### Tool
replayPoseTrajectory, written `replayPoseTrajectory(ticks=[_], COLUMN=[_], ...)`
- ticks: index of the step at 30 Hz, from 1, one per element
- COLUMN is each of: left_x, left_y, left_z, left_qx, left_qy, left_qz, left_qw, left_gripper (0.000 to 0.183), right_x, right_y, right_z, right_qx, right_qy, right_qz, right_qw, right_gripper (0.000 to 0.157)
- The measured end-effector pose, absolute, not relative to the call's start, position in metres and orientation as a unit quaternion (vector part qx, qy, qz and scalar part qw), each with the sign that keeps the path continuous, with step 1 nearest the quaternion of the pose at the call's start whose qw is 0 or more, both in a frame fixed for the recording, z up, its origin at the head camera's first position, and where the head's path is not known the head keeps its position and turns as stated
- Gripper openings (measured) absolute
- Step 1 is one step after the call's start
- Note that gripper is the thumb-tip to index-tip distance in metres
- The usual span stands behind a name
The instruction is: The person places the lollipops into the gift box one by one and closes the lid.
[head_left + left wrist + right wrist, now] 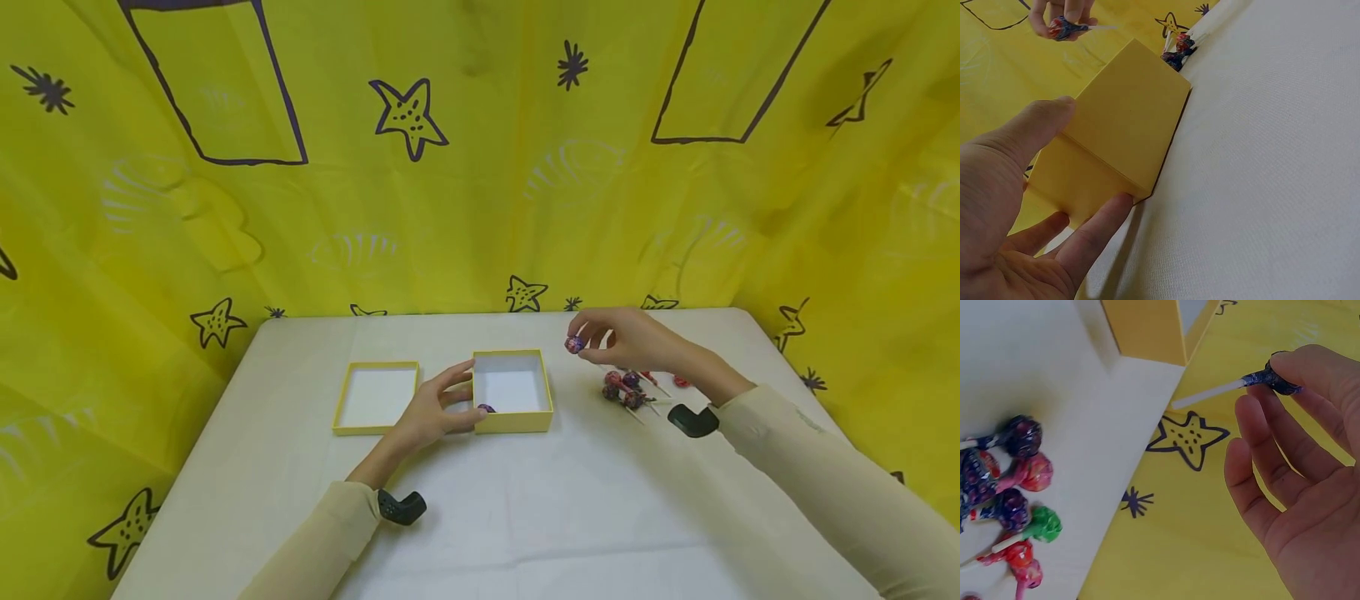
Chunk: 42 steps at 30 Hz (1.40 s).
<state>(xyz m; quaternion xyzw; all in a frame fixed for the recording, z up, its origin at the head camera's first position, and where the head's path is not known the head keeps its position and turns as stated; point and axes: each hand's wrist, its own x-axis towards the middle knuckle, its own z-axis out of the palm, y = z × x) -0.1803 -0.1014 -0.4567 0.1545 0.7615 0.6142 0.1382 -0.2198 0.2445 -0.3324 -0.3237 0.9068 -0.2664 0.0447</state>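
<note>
My left hand (435, 408) holds the open yellow box (513, 423) at its left side. The thumb lies at the front corner, and the other fingertips touch the side wall (1063, 178). A dark-wrapped lollipop (486, 408) shows inside the white-lined box at its front left corner, partly hidden by the front wall. Raised to the right of the box, my right hand (633, 337) pinches a lollipop (1266, 378) by its dark purple-blue wrapped head between thumb and fingers. Its white stick (1207, 395) points out past the fingertips.
Several lollipops (632, 398) lie heaped on the white tabletop (510, 517) below my right hand, a green one (1044, 524) among them. A shallow yellow-rimmed lid (363, 431) lies left of the box. Yellow patterned cloth (465, 225) hangs behind the table.
</note>
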Motion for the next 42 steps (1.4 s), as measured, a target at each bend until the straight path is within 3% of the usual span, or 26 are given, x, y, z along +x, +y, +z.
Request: replayPoseTrajectory(ticks=[9, 42], left_x=[-0.178, -0.18], left_y=[-0.102, -0.101], left_z=[-0.457, -0.456], left_qx=[0.152, 0.16], left_qy=[0.761, 0.763], left_qz=[0.616, 0.612], left_qw=[0.139, 0.133], left_gripper=[0.086, 0.085], right_x=[-0.225, -0.249], right_y=[0.223, 0.154], right_z=[-0.329, -0.347], right_qx=[-0.339, -0.378], right_qy=[0.896, 0.861], right_qz=[-0.281, -0.309], right_qw=[0.048, 0.146], right_gripper=[0.025, 0.02])
